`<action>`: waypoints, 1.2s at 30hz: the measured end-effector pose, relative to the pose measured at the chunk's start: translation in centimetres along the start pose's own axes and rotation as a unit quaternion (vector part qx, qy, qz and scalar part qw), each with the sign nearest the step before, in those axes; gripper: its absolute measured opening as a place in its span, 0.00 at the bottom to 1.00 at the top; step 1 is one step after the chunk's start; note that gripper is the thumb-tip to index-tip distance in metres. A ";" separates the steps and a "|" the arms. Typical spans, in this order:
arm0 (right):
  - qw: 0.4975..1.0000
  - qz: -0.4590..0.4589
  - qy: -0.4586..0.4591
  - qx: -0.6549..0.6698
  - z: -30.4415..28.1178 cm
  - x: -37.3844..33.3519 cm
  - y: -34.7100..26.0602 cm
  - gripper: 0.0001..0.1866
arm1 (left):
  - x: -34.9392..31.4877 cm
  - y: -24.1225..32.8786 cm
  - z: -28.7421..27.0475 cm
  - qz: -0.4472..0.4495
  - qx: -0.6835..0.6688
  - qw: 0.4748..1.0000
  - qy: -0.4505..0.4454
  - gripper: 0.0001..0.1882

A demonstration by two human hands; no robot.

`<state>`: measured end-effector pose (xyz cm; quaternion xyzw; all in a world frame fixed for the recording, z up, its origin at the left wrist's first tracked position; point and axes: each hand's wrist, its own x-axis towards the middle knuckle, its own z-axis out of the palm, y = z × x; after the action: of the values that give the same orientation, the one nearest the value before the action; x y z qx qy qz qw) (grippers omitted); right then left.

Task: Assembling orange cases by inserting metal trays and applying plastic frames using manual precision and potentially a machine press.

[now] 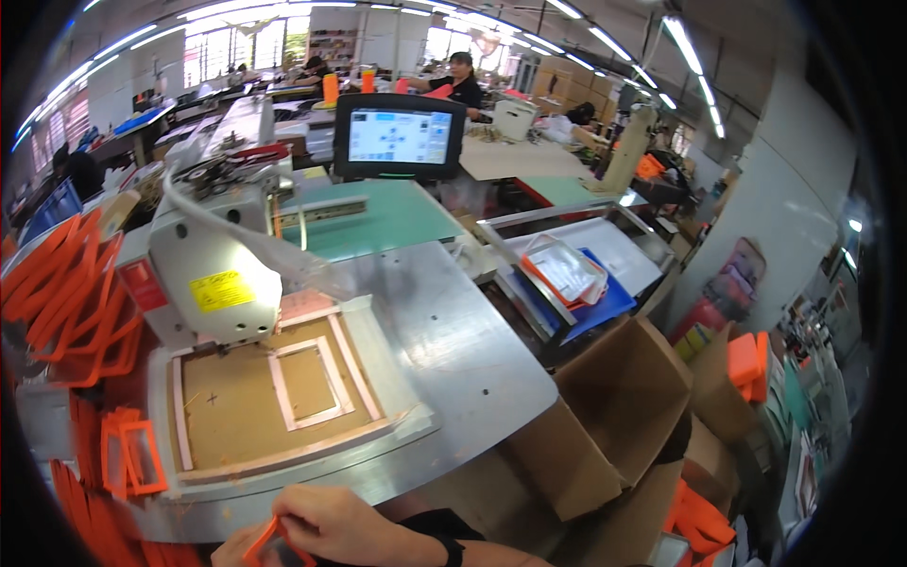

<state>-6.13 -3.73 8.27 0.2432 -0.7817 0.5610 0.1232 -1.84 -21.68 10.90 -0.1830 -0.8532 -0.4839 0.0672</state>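
My right hand point(331, 522) sits at the lower edge, fingers curled on a small orange frame piece point(267, 545). My left hand point(231, 550) is only partly in view beside it and touches the same orange piece. A black band circles my right wrist. Just beyond the hands lies a brown sewing template point(283, 392) with pale rectangular frames, resting on the metal machine table point(453, 331). The white sewing machine head point(217, 274) hangs over the template's far left corner.
Orange frames are piled at the left point(66, 293), with more near the table's left edge point(132, 454). An open cardboard box point(614, 416) stands at the right. A touch screen point(399, 137) stands behind, and clear orange-rimmed pouches point(567, 269) lie on a blue tray. A person point(463, 80) works far back.
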 end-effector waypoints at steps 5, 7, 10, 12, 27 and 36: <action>0.996 -0.035 0.073 -0.029 1.1 -0.3 -0.4 0.02 | -0.6 -0.5 0.3 -0.001 -0.017 1.000 0.003 0.15; 0.995 -0.040 0.083 -0.046 1.5 -0.5 -0.4 0.02 | -0.8 -0.8 0.2 -0.007 -0.018 1.000 0.008 0.15; 0.995 -0.032 0.080 -0.048 2.0 -0.6 -0.4 0.03 | -0.9 -0.6 0.3 -0.025 -0.018 0.999 0.019 0.15; 0.997 -0.021 0.070 -0.031 1.8 -0.8 -0.5 0.04 | -0.8 -0.2 0.3 -0.024 -0.005 0.999 0.029 0.15; 0.998 0.054 -0.010 -0.020 0.6 -1.6 0.3 0.06 | -0.4 0.6 1.2 -0.113 -0.031 0.993 -0.012 0.13; 0.990 0.125 0.040 -0.057 -0.3 -0.8 1.0 0.07 | 0.2 -3.5 2.9 -0.225 -0.279 0.933 0.031 0.09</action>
<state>-5.97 -2.98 7.15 0.1136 -0.8311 0.5357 0.0968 -3.20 -20.80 6.68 0.0177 -0.6998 -0.7106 -0.0711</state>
